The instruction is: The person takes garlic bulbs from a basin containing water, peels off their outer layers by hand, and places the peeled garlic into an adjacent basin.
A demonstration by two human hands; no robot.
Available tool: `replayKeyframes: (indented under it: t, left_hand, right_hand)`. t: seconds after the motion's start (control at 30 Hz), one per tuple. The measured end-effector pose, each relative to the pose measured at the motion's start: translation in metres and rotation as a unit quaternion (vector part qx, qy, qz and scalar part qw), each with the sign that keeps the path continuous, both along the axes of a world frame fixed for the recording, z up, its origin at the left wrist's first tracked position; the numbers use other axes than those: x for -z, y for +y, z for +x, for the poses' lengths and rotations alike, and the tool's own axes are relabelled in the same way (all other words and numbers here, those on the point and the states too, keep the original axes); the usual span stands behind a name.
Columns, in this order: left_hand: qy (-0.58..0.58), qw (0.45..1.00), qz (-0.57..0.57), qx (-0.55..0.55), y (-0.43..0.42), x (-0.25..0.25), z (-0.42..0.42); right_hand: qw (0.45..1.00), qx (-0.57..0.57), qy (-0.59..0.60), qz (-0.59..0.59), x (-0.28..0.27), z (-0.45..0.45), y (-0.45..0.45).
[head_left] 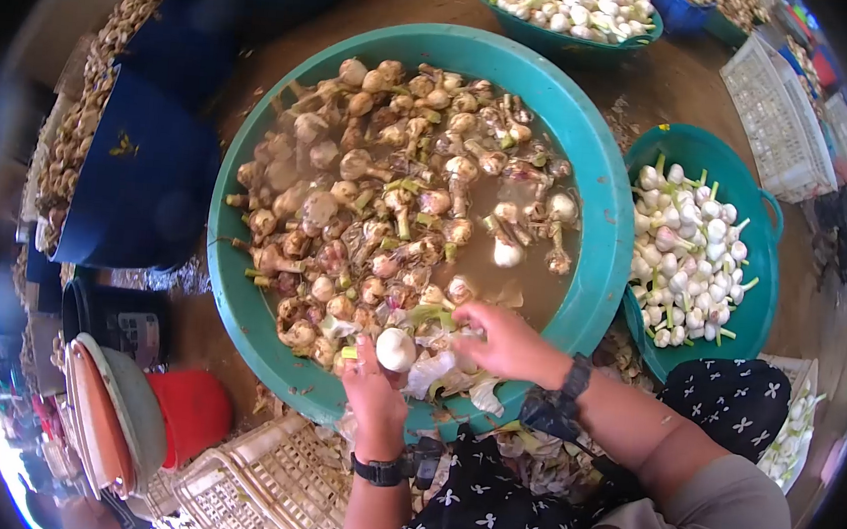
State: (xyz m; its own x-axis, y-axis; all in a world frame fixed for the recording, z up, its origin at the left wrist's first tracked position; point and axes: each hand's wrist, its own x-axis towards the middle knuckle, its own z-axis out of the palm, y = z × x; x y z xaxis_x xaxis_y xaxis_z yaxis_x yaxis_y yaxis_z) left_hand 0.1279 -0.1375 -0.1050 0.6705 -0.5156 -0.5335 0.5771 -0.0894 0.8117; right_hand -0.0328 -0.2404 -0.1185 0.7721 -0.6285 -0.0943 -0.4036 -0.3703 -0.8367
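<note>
Apparently mid-peel, the curled left hand [376,400] held a white bulb [396,350] at six o'clock in the tub [605,229]; the half-open, empty-looking right hand [507,346] probably needed to clear loose skins [430,373].

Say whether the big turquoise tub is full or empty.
Mostly full: dirty garlic bulbs crowd most of the turquoise tub, but brown water lies open at the picture's right.

Garlic bulb [396,350], qty 1: white, round, cleaned; gripped in my L hand [374,385] nr. the close rim of the green tub [604,179]. Unpeeled bulbs [434,202], qty many: brown, muddy, w/ stem stubs; lying at all angles in murky water before me, densest on L. Loose skins [430,372]: pale, betw. my hands.
</note>
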Motion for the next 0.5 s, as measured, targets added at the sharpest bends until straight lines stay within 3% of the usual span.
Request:
replayKeyframes:
  t: [0.03, 0.07, 0.1, 0.13, 0.17, 0.2, 0.23, 0.27, 0.3, 0.33, 0.37, 0.4, 0.43, 0.47, 0.5]
  left_hand:
    - [-0.003, 0.999, -0.001, 0.033, -0.005, -0.010, -0.007]
    - [-0.048, 0.981, -0.096, 0.160, -0.005, -0.025, -0.014]
    - [-0.092, 0.937, -0.189, 0.281, -0.002, -0.045, -0.022]
    - [-0.038, 0.882, -0.314, 0.350, -0.005, -0.070, -0.033]
    - [-0.079, 0.858, -0.339, 0.377, -0.010, -0.082, -0.036]
    - [-0.121, 0.832, -0.363, 0.402, -0.016, -0.088, -0.037]
    - [-0.160, 0.856, -0.319, 0.373, -0.023, -0.083, -0.032]
    - [-0.199, 0.876, -0.275, 0.343, -0.029, -0.074, -0.026]
    - [-0.212, 0.870, -0.285, 0.342, -0.031, -0.071, -0.023]
    - [-0.172, 0.943, -0.104, 0.267, -0.031, -0.033, -0.015]
    - [-0.136, 0.957, -0.055, 0.250, -0.025, -0.005, -0.013]
    - [-0.096, 0.969, -0.003, 0.229, -0.019, 0.015, -0.016]
    - [-0.045, 0.975, -0.006, 0.219, -0.014, 0.028, -0.019]
    - [0.005, 0.978, -0.010, 0.208, -0.010, 0.035, -0.022]
    - [0.065, 0.988, -0.032, 0.136, -0.017, 0.019, -0.029]
  right_hand:
    - [0.987, 0.140, -0.034, 0.074, 0.021, 0.008, -0.005]
    - [0.948, 0.273, -0.070, 0.145, 0.045, 0.014, -0.012]
    - [0.928, 0.354, -0.008, 0.115, 0.072, 0.017, -0.028]
    - [0.898, 0.429, 0.054, 0.087, 0.090, 0.018, -0.046]
    - [0.897, 0.430, 0.056, 0.087, 0.091, 0.019, -0.057]
    - [0.898, 0.410, 0.141, 0.072, 0.092, 0.020, -0.068]
    - [0.893, 0.387, 0.221, 0.056, 0.094, 0.021, -0.076]
    - [0.894, 0.389, 0.217, 0.055, 0.097, 0.022, -0.082]
    - [0.921, 0.318, 0.207, 0.091, 0.099, 0.023, -0.087]
    - [0.941, 0.244, 0.197, 0.126, 0.102, 0.026, -0.092]
    - [0.934, 0.257, -0.010, 0.249, 0.097, 0.033, -0.077]
    - [0.882, 0.266, -0.148, 0.361, 0.067, 0.045, -0.059]
    - [0.783, 0.302, -0.287, 0.461, 0.029, 0.053, -0.035]
    - [0.835, 0.256, -0.267, 0.408, 0.027, 0.057, -0.021]
    - [0.918, 0.226, -0.268, 0.184, 0.019, 0.062, -0.007]
